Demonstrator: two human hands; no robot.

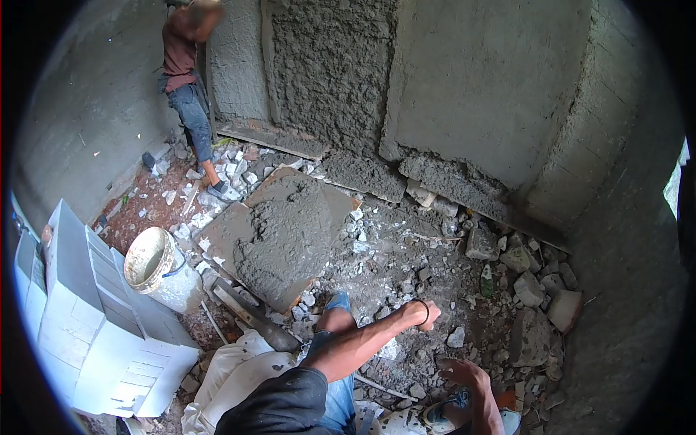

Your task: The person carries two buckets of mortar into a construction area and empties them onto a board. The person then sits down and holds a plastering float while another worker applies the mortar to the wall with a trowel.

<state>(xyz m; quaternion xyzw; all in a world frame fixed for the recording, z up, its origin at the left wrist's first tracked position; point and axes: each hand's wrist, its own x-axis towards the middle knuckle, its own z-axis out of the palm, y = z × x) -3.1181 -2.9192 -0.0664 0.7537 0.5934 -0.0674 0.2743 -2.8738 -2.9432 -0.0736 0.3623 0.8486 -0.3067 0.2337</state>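
Observation:
My left hand (428, 315), with a dark band at the wrist, is above the rubble floor in front of my knee. Its fingers are curled closed, and nothing shows sticking out of them. Lower and to the right, my right hand (460, 371) hangs over my shoe (442, 412), fingers loosely apart and holding nothing visible. Beyond my left hand lies a heap of wet grey mortar (279, 232) on a flat board (217, 235).
A person (190, 94) stands at the back left by the wall. A splattered bucket (163, 268), pale blocks (94, 312), a long-handled tool (254, 319) and white sacks (239, 370) are at left. Broken blocks (533, 337) line the right. Wet mortar (330, 72) covers part of the back wall.

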